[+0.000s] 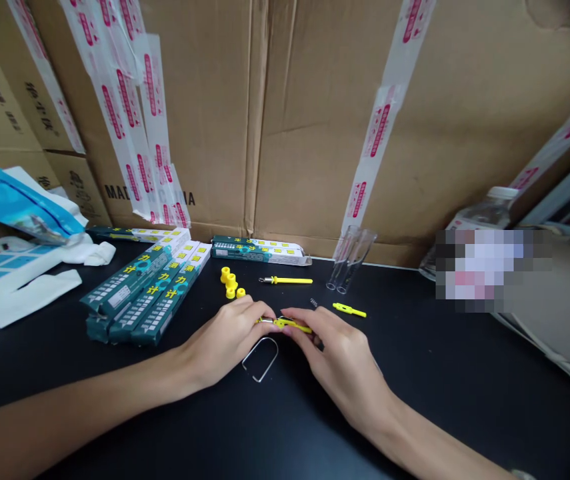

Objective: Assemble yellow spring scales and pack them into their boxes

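Observation:
Near the middle of the black table, my left hand [229,337] pinches the metal end of a small part. My right hand [337,340] has its fingers closed on the yellow rod [295,325] joined to it. Just below my left fingertips lies a bent metal wire loop [261,360]. Beyond the hands are several yellow caps [231,282] and another yellow rod [292,281] with a metal end. A small spring [313,302] and a short yellow piece [349,310] rest past my right hand. Two clear tubes [351,260] stand tilted behind them.
Green and white boxes [149,293] lie at the left, and another box [259,251] sits against the cardboard wall [315,133]. Blue packaging and white strips [55,293] are at the far left. A plastic bottle [487,213] and a grey bag [559,293] stand at the right.

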`<state>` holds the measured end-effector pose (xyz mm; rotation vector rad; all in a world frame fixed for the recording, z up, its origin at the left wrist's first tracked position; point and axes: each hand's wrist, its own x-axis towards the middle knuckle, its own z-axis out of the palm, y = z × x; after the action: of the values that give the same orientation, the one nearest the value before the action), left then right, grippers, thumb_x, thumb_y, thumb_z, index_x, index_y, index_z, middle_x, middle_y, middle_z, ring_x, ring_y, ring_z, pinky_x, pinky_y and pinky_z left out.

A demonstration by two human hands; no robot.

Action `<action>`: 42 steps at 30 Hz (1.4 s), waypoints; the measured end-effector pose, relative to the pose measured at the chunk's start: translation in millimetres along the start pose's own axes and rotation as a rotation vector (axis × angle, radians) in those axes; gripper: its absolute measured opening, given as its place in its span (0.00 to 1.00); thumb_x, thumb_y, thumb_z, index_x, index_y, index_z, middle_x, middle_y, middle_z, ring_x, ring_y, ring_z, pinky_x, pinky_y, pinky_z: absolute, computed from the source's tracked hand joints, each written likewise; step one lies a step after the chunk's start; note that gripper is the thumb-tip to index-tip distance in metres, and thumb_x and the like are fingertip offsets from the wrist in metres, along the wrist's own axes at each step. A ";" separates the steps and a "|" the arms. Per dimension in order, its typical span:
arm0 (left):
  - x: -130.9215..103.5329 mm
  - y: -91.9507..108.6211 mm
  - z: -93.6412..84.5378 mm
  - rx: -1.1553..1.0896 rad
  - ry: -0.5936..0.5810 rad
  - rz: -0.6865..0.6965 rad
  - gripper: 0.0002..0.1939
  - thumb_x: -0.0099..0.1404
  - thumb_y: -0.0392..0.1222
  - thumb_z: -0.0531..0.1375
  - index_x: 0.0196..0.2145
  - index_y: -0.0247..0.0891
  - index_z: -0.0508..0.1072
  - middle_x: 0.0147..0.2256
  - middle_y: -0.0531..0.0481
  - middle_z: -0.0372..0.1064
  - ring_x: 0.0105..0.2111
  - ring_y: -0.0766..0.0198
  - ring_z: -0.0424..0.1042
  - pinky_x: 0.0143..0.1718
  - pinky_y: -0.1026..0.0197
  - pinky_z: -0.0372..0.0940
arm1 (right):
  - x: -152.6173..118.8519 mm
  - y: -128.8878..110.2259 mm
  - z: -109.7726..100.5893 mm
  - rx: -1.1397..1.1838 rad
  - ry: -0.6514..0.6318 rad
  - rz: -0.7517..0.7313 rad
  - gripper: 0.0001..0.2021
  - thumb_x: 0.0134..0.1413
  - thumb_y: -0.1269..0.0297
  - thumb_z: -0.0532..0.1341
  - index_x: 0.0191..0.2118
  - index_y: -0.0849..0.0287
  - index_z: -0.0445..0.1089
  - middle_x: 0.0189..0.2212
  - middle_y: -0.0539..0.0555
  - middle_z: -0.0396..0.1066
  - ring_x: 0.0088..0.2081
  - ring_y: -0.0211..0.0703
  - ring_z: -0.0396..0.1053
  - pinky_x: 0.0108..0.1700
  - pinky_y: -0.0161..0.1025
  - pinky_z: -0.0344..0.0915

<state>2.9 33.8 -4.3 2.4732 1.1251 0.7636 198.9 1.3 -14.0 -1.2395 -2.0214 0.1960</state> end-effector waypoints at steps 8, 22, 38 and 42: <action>0.5 5.0 0.7 0.040 -0.018 -0.089 0.09 0.73 0.42 0.54 0.35 0.38 0.69 0.35 0.49 0.72 0.36 0.59 0.74 0.39 0.58 0.67 | 4.8 2.3 -1.9 -0.080 -0.049 -0.057 0.07 0.65 0.70 0.58 0.37 0.59 0.74 0.30 0.55 0.75 0.32 0.47 0.72 0.37 0.41 0.67; -2.7 10.0 -4.2 -0.034 -0.027 -0.086 0.06 0.70 0.44 0.59 0.38 0.40 0.71 0.34 0.55 0.72 0.32 0.65 0.72 0.33 0.65 0.63 | 9.2 7.1 0.8 0.240 0.003 0.120 0.05 0.62 0.67 0.61 0.39 0.55 0.76 0.35 0.51 0.76 0.32 0.42 0.71 0.36 0.37 0.66; -4.6 8.4 -2.4 0.009 0.001 -0.049 0.07 0.72 0.43 0.57 0.41 0.41 0.74 0.35 0.55 0.74 0.29 0.67 0.71 0.32 0.65 0.62 | 10.3 12.0 2.8 0.481 0.030 0.145 0.06 0.63 0.63 0.60 0.42 0.55 0.74 0.38 0.52 0.75 0.35 0.42 0.73 0.38 0.38 0.68; -3.7 9.7 -3.3 0.026 -0.002 -0.041 0.07 0.72 0.43 0.56 0.41 0.41 0.74 0.34 0.55 0.73 0.27 0.67 0.69 0.31 0.65 0.62 | 9.7 11.6 3.9 0.648 0.033 0.238 0.08 0.60 0.60 0.63 0.44 0.54 0.72 0.34 0.50 0.74 0.31 0.39 0.72 0.36 0.36 0.69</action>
<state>4.8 25.0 1.8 2.4633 1.1894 0.7394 202.0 16.3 -17.3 -1.0362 -1.5795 0.8625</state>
